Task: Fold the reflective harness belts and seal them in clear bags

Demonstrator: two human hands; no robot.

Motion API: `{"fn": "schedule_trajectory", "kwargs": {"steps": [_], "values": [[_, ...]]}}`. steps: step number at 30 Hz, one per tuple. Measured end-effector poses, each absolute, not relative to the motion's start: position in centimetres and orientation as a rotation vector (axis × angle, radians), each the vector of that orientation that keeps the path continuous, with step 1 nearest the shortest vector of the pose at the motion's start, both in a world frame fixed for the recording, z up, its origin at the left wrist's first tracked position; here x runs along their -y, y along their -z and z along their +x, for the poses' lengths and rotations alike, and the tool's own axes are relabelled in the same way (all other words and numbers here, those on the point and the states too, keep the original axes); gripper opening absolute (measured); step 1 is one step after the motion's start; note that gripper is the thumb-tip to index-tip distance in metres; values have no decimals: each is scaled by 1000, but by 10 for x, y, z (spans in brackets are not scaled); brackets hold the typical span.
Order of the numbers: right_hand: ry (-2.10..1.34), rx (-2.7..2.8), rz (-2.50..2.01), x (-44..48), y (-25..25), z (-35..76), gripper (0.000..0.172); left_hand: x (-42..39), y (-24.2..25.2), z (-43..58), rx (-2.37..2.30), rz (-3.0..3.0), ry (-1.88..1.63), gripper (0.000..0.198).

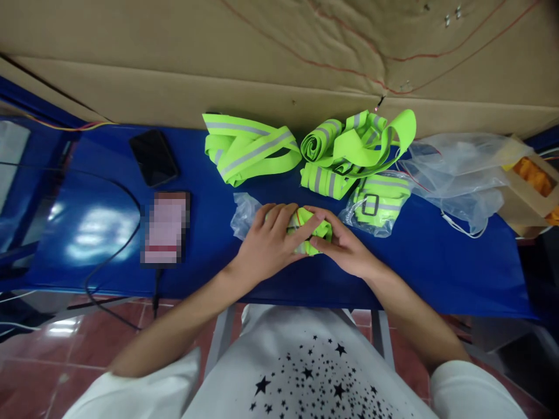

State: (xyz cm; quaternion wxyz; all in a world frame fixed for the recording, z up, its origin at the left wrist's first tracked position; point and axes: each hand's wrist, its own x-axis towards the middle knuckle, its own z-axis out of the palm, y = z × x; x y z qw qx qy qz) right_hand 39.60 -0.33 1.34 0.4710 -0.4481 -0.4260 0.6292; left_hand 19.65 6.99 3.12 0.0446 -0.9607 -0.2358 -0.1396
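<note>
Bundle (pixel 312 233): folded green strap, between both hands at the table's (pixel 458 270) middle; contact with the surface is hidden.
Left hand (pixel 268 244): curled over the bundle's left side, gripping it.
Right hand (pixel 347 244): pinching the bundle's right side.
Bag (pixel 244 215): crumpled clear plastic, just left of the table's middle; whether it joins the bundle I cannot tell.
Straps (pixel 255 148): lying towards the table's back.
Good handling: probably even pressure from both sides, layers flush, one hand always clamping, since folded webbing tends to spring loose.
</note>
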Motion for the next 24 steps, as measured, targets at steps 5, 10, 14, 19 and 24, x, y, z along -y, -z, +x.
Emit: {"fn": "schedule_trajectory", "kwargs": {"steps": [5,10,14,19,24], "values": [[-1508,579,-1174,0,0,386,60,-61,-32,212,714,-2936,346,76],[-1375,871,-1189,-3,-6,395,36,-73,-44,200,641,-3046,320,86],[-1351,1297,-1283,3,-9,395,27,-78,-43,193,738,-3183,310,93],[-1265,1090,-1392,4,2,386,34,-62,-41,211,758,-3081,176,89],[-1449,819,-1310,1,2,389,30,-61,-46,220,689,-3027,98,84]]}}
